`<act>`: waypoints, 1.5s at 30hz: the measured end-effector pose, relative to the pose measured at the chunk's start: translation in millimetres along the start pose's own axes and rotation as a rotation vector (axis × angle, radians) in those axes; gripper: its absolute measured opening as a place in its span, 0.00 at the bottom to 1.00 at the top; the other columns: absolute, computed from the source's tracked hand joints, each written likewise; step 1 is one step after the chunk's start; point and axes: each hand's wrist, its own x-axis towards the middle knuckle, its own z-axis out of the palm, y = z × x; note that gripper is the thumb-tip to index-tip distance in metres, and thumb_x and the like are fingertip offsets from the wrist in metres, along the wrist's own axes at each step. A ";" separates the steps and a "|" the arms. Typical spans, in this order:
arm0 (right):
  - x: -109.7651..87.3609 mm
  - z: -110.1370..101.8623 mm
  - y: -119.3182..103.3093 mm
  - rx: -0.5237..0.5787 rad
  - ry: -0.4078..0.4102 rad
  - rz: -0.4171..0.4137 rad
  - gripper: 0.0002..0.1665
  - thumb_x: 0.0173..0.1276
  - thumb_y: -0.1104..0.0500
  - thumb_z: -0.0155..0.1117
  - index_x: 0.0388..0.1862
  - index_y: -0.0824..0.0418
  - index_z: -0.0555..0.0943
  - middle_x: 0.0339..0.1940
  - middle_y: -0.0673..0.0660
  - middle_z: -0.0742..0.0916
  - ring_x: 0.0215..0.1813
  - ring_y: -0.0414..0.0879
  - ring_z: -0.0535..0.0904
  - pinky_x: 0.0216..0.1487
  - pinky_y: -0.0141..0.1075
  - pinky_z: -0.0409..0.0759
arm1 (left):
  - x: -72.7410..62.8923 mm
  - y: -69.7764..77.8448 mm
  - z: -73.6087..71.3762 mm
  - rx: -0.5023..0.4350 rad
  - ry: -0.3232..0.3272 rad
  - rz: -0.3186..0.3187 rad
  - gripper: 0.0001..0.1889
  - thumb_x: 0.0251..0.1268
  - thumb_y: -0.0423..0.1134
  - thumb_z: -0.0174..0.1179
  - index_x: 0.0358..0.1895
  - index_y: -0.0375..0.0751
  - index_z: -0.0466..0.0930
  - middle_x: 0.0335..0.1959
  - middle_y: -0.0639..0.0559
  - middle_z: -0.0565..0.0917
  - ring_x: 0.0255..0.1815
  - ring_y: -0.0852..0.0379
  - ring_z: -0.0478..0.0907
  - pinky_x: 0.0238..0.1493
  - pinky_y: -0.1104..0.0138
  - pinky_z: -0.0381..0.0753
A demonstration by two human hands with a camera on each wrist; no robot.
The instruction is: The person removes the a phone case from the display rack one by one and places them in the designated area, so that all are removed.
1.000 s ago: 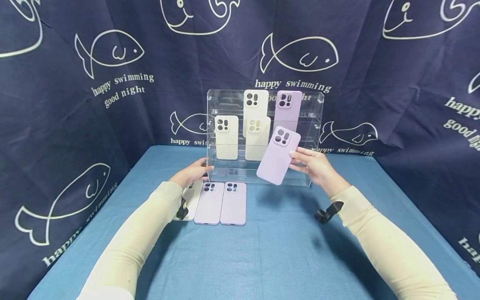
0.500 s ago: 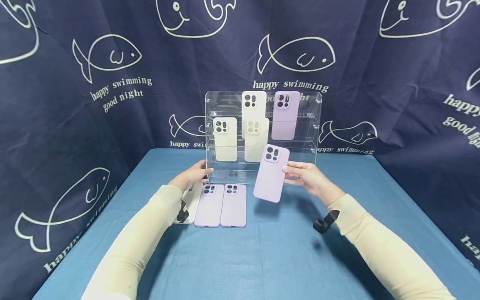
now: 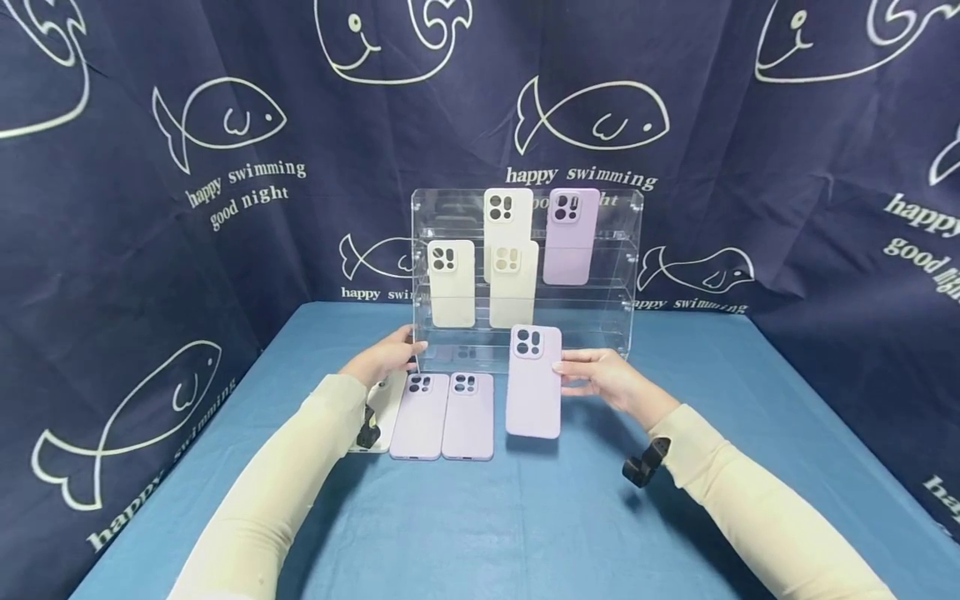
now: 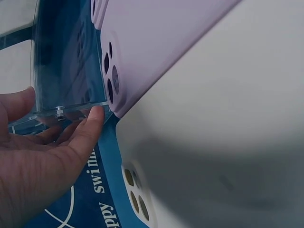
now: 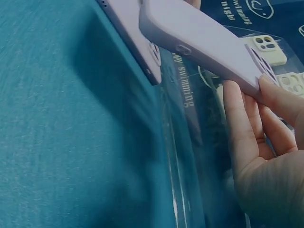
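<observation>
My right hand (image 3: pixel 611 379) pinches a light purple phone case (image 3: pixel 534 396) by its right edge. In the right wrist view my thumb and fingertips clasp that case (image 5: pixel 204 40) near its camera cutouts. It hangs low in front of the clear acrylic display rack (image 3: pixel 450 218), its cutouts upward. With thumb and fingers, my left hand (image 3: pixel 384 354) grips the rack's lower left side. On the table lie two purple cases (image 3: pixel 420 417), side by side. A white case (image 3: pixel 386 408) lies left of them, partly hidden by my left wrist.
On the rack's upper tier stand a white case (image 3: pixel 508 221) and a purple case (image 3: pixel 572 237). Two cream cases (image 3: pixel 452 287) stand on the tier below. Blue cloth (image 3: pixel 517 525) covers the table. A dark fish-print curtain (image 3: pixel 420 125) hangs behind.
My right hand has lowered the purple case from before the rack toward the table, slightly leftward. The case has turned from slanted to nearly straight. My left hand stays on the rack.
</observation>
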 end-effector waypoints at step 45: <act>14.5 35.6 33.5 -0.156 0.127 0.217 0.23 0.66 0.68 0.63 0.57 0.79 0.74 0.31 0.58 0.88 0.32 0.45 0.86 0.45 0.44 0.89 | -0.5 2.4 2.0 0.015 -0.023 0.011 0.32 0.79 0.38 0.41 0.78 0.39 0.38 0.78 0.36 0.47 0.78 0.42 0.51 0.76 0.54 0.64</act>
